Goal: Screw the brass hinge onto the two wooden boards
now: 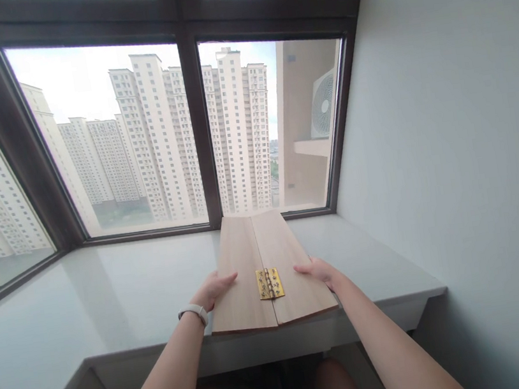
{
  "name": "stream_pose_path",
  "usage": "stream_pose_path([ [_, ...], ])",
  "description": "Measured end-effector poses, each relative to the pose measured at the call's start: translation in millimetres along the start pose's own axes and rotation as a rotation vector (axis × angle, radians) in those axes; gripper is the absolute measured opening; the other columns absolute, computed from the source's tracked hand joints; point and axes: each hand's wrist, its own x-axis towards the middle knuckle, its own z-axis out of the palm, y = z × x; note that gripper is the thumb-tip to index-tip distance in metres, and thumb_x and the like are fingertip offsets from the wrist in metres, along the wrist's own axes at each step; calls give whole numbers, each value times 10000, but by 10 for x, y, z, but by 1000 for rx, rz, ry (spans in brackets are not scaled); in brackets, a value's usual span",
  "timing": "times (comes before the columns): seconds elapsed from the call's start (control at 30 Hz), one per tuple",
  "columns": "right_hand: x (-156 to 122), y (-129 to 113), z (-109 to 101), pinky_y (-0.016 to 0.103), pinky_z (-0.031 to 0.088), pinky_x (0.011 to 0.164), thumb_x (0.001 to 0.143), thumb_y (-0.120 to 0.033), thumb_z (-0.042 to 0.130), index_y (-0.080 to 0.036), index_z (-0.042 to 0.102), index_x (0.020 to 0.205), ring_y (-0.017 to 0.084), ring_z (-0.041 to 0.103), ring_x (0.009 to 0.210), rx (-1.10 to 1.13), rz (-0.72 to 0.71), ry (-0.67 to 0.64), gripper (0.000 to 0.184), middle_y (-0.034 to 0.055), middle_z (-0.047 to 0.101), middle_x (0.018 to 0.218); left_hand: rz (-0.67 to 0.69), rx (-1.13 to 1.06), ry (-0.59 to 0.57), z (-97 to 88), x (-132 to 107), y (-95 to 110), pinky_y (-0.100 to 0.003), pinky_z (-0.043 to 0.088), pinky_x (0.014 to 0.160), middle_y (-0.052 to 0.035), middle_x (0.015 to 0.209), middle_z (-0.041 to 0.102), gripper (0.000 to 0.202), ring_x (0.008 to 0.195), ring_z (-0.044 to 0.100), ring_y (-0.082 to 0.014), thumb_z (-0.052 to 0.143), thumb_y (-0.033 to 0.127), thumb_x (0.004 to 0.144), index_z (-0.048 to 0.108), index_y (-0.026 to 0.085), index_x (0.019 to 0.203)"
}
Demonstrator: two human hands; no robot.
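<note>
Two light wooden boards (243,267) lie side by side on a white window-sill counter (124,297), joined near the front by a brass hinge (270,283). My left hand (212,290) rests flat on the left board's edge, fingers stretched out; a white watch band sits on that wrist. My right hand (319,271) lies on the right board's edge, fingers extended too. Neither hand grips anything.
A dark-framed window (200,132) rises behind the counter, with tall apartment blocks outside. A plain white wall (448,129) closes off the right side. The counter's front edge (261,345) runs just beyond the boards' near ends, above my knees.
</note>
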Motion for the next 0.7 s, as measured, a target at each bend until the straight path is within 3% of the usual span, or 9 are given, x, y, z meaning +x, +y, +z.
stream_pose_path([
  [0.2, -102, 48, 19, 422, 629, 745, 638, -343, 903, -138, 616, 1085, 311, 743, 891, -26, -108, 30, 569, 170, 754, 1058, 111, -33, -32, -39, -70, -45, -425, 639, 802, -187, 1101, 742, 627, 964, 744, -331, 911, 466, 650, 606, 132, 1084],
  [0.33, -296, -77, 42, 419, 630, 755, 640, -373, 903, -151, 608, 1124, 306, 741, 911, -14, -204, 60, 608, 158, 750, 1084, 205, -64, -7, -45, -174, 58, -424, 638, 794, -180, 1160, 725, 636, 962, 742, -318, 902, 454, 674, 587, 149, 1134],
  [0.7, -839, -995, 110, 436, 643, 799, 675, -414, 893, -184, 596, 1179, 303, 734, 963, 24, -584, 85, 629, 133, 743, 1136, 591, -24, 21, 21, -744, 1041, -431, 622, 853, -153, 1240, 692, 670, 1045, 710, -295, 830, 455, 771, 535, 167, 1298],
])
